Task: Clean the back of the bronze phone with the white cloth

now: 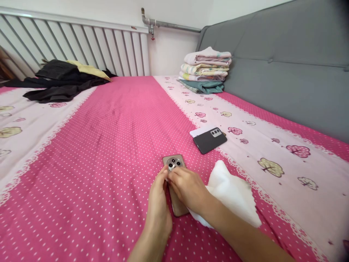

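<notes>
A gold phone (pixel 174 163) lies face down on the pink dotted bed sheet (pixel 109 145), its round camera bump towards the far end. My left hand (pixel 159 202) rests along the phone's left edge with its fingers bent against it. My right hand (pixel 188 187) lies over the phone's back, fingertips pinched together just below the camera bump, meeting the left fingers. What the fingertips pinch is too small to make out. A white cloth (pixel 231 193) lies under and beside my right wrist.
A dark phone (pixel 209 140) lies on a white card-like thing (pixel 196 131) a little farther right. Folded towels (pixel 205 69) are stacked by the grey padded headboard (pixel 286 69). Dark clothes (pixel 60 80) are heaped at the far left by a white radiator (pixel 81 43).
</notes>
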A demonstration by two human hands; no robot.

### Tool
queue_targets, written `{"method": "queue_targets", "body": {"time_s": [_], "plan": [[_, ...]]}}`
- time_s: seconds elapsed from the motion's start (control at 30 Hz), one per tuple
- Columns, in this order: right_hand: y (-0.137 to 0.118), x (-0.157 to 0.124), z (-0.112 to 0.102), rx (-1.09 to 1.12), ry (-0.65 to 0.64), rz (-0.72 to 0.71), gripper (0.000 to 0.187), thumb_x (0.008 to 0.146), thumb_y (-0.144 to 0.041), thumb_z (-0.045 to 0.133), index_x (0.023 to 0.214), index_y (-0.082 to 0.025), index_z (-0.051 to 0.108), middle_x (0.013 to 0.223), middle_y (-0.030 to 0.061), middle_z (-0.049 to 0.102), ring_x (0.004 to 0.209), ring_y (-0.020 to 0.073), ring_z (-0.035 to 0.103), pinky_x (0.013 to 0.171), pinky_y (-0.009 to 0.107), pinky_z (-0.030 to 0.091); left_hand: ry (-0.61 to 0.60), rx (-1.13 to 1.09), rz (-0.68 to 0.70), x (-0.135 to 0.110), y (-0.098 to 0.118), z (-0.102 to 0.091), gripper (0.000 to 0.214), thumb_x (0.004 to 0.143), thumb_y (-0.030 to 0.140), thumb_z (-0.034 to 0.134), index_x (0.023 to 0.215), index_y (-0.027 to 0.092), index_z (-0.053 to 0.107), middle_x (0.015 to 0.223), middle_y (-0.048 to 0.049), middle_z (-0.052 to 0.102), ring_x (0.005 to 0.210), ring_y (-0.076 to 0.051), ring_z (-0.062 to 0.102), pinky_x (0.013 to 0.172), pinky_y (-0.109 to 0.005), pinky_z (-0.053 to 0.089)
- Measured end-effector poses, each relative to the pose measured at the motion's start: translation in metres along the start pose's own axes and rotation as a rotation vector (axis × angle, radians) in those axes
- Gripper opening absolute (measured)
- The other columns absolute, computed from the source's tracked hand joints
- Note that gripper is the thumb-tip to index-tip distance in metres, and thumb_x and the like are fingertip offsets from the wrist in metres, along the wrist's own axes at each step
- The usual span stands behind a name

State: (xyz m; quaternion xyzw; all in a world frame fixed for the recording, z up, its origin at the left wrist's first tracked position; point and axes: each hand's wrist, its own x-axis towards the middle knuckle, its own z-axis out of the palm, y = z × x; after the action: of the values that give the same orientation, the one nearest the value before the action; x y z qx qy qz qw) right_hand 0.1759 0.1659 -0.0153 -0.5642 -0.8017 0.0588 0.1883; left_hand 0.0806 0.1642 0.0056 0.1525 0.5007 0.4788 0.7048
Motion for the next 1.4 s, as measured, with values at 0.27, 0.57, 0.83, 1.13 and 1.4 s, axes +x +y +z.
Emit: {"method": "queue_targets", "body": {"time_s": [0.27, 0.57, 0.83, 1.13, 1.4], "plan": [[0.0, 0.0, -0.012, 0.098, -0.136, 0.032, 0.018, 0.081, -0.014, 0.048, 0.088, -0.017, 0.064, 0.088, 0.0053, 0.061, 0.082, 0.0182, 0.055, 0.072, 0.028, 0.041, 0.033, -0.006, -0.017, -0.002, 0.004, 0.002, 0.032, 0.084, 0.023, 0.047, 0.115, 0.018, 0.055, 0.114, -0.0026, 0.062, 0.101, -0.012, 0.058, 0.082, -0.019, 0.047], [-0.008, -0.009, -0.038, 0.23, -0.417, 0.024, 0.02, 0.068, -0.01, 0.055, 0.077, -0.021, 0.069, 0.083, 0.0011, 0.067, 0.077, 0.0165, 0.06, 0.065, 0.025, 0.04, 0.02, 0.029, -0.016, -0.005, 0.005, 0.005, 0.033, 0.083, 0.022, 0.047, 0.115, 0.021, 0.055, 0.11, -0.0018, 0.064, 0.097, -0.013, 0.06, 0.084, -0.023, 0.046], [-0.014, -0.025, -0.044, 0.203, -0.524, -0.066, 0.027, 0.064, -0.005, 0.058, 0.079, -0.022, 0.072, 0.073, 0.0012, 0.069, 0.071, 0.0171, 0.062, 0.066, 0.025, 0.042, 0.037, -0.014, -0.017, -0.014, 0.01, 0.013, 0.025, 0.083, 0.021, 0.044, 0.101, 0.02, 0.062, 0.097, -0.0008, 0.068, 0.084, -0.011, 0.063, 0.081, -0.02, 0.045], [0.012, -0.015, -0.063, 0.397, -0.365, -0.03, 0.018, 0.076, -0.017, 0.06, 0.088, -0.026, 0.07, 0.09, -0.0044, 0.069, 0.084, 0.0118, 0.061, 0.076, 0.021, 0.042, -0.015, -0.002, 0.033, -0.006, 0.005, 0.004, 0.026, 0.083, 0.021, 0.046, 0.104, 0.019, 0.061, 0.099, -0.0002, 0.068, 0.09, -0.009, 0.061, 0.071, -0.014, 0.047], [0.033, 0.003, -0.032, 0.193, -0.089, 0.233, 0.017, 0.078, -0.02, 0.058, 0.09, -0.024, 0.069, 0.094, 0.0004, 0.068, 0.088, 0.0158, 0.06, 0.079, 0.026, 0.041, 0.033, 0.04, 0.08, -0.009, 0.006, 0.009, 0.025, 0.084, 0.019, 0.045, 0.103, 0.019, 0.062, 0.109, -0.0011, 0.065, 0.102, -0.011, 0.057, 0.079, -0.017, 0.046]]}}
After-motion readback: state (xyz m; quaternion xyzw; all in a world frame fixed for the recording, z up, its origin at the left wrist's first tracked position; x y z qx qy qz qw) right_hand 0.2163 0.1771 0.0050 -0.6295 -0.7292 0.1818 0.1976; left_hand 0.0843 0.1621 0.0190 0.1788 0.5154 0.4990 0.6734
